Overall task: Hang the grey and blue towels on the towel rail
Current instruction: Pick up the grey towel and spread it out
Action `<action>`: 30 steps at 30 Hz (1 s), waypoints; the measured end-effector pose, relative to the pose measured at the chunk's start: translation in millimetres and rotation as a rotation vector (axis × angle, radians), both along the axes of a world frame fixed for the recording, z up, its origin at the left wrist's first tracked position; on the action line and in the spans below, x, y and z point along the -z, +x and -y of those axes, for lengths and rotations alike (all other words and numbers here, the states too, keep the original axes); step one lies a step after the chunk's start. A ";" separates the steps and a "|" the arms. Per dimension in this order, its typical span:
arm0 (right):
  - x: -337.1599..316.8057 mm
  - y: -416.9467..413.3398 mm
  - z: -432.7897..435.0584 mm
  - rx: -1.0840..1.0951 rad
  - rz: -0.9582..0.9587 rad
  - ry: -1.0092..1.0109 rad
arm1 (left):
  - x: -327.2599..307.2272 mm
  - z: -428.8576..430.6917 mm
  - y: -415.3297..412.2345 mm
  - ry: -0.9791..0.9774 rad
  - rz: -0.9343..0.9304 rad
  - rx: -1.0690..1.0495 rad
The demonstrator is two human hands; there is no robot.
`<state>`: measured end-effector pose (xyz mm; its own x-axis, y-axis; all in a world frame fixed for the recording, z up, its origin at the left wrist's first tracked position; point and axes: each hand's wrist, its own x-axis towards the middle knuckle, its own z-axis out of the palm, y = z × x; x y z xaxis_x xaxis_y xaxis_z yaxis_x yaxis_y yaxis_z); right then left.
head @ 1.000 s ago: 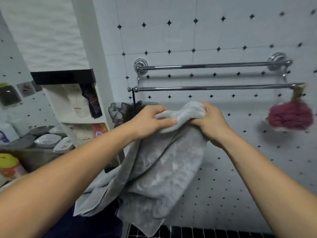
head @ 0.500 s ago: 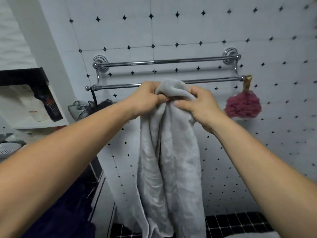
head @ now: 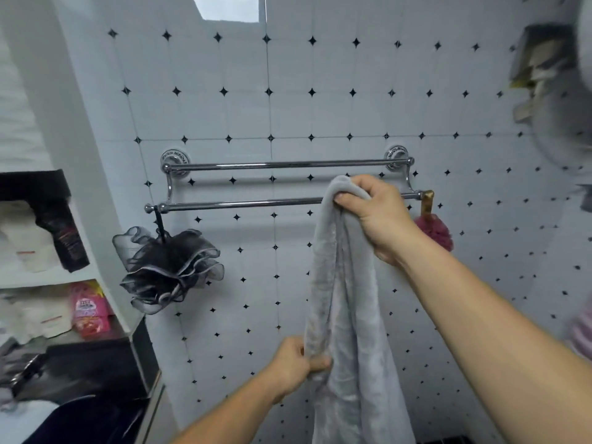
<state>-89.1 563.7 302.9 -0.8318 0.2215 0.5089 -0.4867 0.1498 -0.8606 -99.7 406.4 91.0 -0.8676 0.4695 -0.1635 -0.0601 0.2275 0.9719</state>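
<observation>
One grey towel (head: pixel 346 299), two hands. Since half second ago: left hand (head: pixel 294 366) moved from bunched top to lower down cloth, fingers curled round fold there. Right hand (head: pixel 374 213) alone clutching top, raised to front bar of towel rail (head: pixel 243 204), near right end. Not yet draped over, by look of it. Right arm stretched forward, left arm low. Blue towel not made out.
</observation>
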 end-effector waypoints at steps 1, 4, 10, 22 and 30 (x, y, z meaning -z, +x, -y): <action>-3.5 4.1 -4.2 0.009 -0.009 0.021 | 2.0 4.4 -3.5 0.006 -0.002 -0.023; -6.3 15.6 -25.7 0.030 0.017 0.197 | -32.4 17.2 -31.0 0.093 -0.081 -0.201; 27.6 20.0 -26.9 -0.145 0.361 0.581 | -146.2 -1.0 -59.0 0.139 -0.449 -0.157; 12.0 9.3 -20.2 -0.167 0.115 0.115 | -113.9 69.9 -48.4 -0.149 -0.233 0.222; 9.2 -5.4 -34.7 -0.220 0.033 -0.122 | -75.5 85.3 -54.0 0.008 0.101 0.324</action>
<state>-94.5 598.5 293.7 -0.8824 0.0915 0.4615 -0.4676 -0.0631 -0.8817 -153.6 321.0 166.4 -0.6530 0.7196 -0.2362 -0.0822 0.2426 0.9666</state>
